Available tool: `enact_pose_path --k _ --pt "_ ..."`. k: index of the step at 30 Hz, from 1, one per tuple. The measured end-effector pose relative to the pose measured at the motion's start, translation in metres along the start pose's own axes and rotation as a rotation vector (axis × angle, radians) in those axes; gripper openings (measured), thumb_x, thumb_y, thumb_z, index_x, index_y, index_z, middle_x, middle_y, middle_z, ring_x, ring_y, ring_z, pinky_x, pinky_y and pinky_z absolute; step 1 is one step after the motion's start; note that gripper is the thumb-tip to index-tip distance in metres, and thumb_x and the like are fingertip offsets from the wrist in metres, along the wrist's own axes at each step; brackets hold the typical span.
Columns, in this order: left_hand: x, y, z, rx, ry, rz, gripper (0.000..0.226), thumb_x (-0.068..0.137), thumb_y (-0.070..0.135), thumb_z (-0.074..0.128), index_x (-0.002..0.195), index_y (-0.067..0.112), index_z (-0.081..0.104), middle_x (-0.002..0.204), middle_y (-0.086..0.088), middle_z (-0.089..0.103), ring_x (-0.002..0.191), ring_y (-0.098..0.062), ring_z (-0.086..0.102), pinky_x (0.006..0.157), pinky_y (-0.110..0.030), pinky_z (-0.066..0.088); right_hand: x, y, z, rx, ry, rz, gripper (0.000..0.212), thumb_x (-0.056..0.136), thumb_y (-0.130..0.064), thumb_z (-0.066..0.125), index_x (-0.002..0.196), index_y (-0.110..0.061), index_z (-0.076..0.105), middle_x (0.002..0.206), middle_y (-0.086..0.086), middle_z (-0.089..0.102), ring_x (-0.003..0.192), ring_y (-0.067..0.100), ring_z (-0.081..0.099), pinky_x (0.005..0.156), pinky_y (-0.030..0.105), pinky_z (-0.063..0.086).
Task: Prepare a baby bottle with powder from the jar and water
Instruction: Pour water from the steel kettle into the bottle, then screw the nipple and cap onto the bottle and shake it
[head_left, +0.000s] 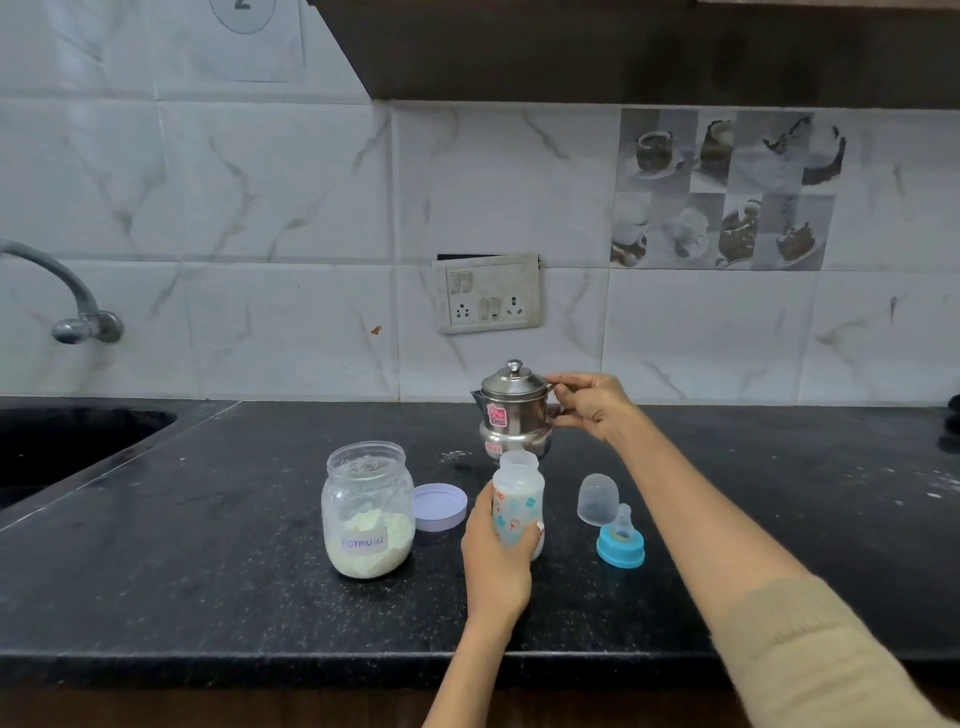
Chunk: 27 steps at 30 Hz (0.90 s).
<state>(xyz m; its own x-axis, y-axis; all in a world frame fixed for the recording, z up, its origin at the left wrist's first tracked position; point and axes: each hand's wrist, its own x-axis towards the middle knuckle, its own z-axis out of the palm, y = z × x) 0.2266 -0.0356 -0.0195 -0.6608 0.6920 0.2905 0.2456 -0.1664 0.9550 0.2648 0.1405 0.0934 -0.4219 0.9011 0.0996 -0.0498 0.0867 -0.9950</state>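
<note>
Fingers of the left hand (498, 561) are wrapped around the baby bottle (518, 499), thumb pressed against its printed front; the bottle stands upright and uncapped on the black countertop (208, 545), near centre. Right hand (589, 405), reaching to the far side, has its fingers curled on the handle of the steel kettle (511, 410), which stands lidded just behind the bottle. Left of the bottle stands the open glass jar (368, 512), labelled "Formula" and holding pale powder in its lower part. Its lavender lid (440, 506) lies flat between jar and bottle. Right of the bottle, the clear cap (597, 499) stands beside the blue teat ring (621, 543).
</note>
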Motion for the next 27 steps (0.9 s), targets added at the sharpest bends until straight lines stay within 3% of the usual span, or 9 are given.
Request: enact_pose_path --k 6,8,11,16,19,23,25,27 --pt "0.003 -0.008 0.002 -0.027 0.024 0.055 0.053 0.08 0.007 0.068 0.123 0.032 0.049 0.117 0.013 0.059 0.105 0.0 0.055 0.096 -0.023 0.045 0.026 0.034 0.014 0.001 0.045 0.053 0.024 0.09 0.005 0.055 0.109 -0.001 0.067 0.098 0.012 0.063 0.065 0.02 0.06 0.059 0.032 0.06" --pt "0.003 -0.01 0.002 -0.025 0.027 0.067 0.052 0.08 0.007 0.068 0.116 0.038 0.048 0.114 0.016 0.059 0.104 0.002 0.056 0.093 -0.019 0.045 0.032 0.041 0.013 -0.008 0.05 0.064 0.024 0.09 0.005 0.054 0.11 0.0 0.067 0.095 0.01 0.064 0.065 0.019 0.059 0.064 0.034 0.06" --pt "0.004 -0.009 0.002 -0.026 0.024 0.086 0.056 0.08 0.004 0.067 0.103 0.05 0.044 0.103 0.028 0.055 0.094 0.018 0.053 0.079 -0.004 0.043 0.039 0.051 0.012 -0.024 0.055 0.08 0.024 0.09 0.006 0.054 0.11 0.001 0.066 0.08 0.005 0.062 0.066 0.018 0.057 0.075 0.038 0.056" --pt "0.003 -0.008 0.001 -0.024 0.021 0.074 0.054 0.08 0.005 0.067 0.116 0.04 0.044 0.101 0.032 0.051 0.091 0.021 0.05 0.073 0.0 0.041 0.044 0.056 0.011 -0.057 0.051 0.085 0.025 0.089 0.007 0.054 0.109 0.0 0.067 0.078 0.004 0.061 0.07 0.019 0.059 0.077 0.041 0.057" --pt "0.002 -0.006 0.0 -0.024 0.022 0.074 0.056 0.08 0.004 0.066 0.106 0.047 0.042 0.099 0.032 0.05 0.087 0.03 0.046 0.07 0.003 0.04 0.041 0.055 0.009 -0.049 0.033 0.104 0.026 0.089 0.009 0.054 0.11 0.0 0.067 0.078 0.004 0.061 0.074 0.023 0.061 0.075 0.04 0.058" --pt "0.001 -0.004 0.001 -0.03 0.02 0.067 0.058 0.08 0.005 0.067 0.1 0.052 0.04 0.102 0.03 0.052 0.091 0.019 0.051 0.073 -0.004 0.041 0.036 0.05 0.005 -0.046 -0.009 0.171 0.032 0.088 0.014 0.052 0.115 0.001 0.064 0.078 0.006 0.059 0.079 0.021 0.059 0.085 0.043 0.053" --pt "0.0 -0.002 0.001 -0.035 0.015 0.073 0.059 0.08 0.004 0.067 0.098 0.053 0.039 0.1 0.032 0.05 0.09 0.017 0.049 0.073 -0.005 0.04 0.032 0.04 0.003 -0.15 -0.053 0.188 0.038 0.087 0.013 0.053 0.122 -0.001 0.061 0.085 0.006 0.06 0.085 0.019 0.058 0.097 0.045 0.048" --pt "0.0 -0.002 0.001 -0.042 0.01 0.073 0.056 0.08 0.004 0.067 0.1 0.05 0.041 0.098 0.033 0.048 0.089 0.017 0.048 0.073 -0.006 0.04 0.023 0.023 -0.001 -0.357 -0.083 0.171 0.042 0.087 0.008 0.058 0.126 -0.007 0.059 0.111 0.009 0.061 0.108 0.023 0.055 0.101 0.041 0.044"
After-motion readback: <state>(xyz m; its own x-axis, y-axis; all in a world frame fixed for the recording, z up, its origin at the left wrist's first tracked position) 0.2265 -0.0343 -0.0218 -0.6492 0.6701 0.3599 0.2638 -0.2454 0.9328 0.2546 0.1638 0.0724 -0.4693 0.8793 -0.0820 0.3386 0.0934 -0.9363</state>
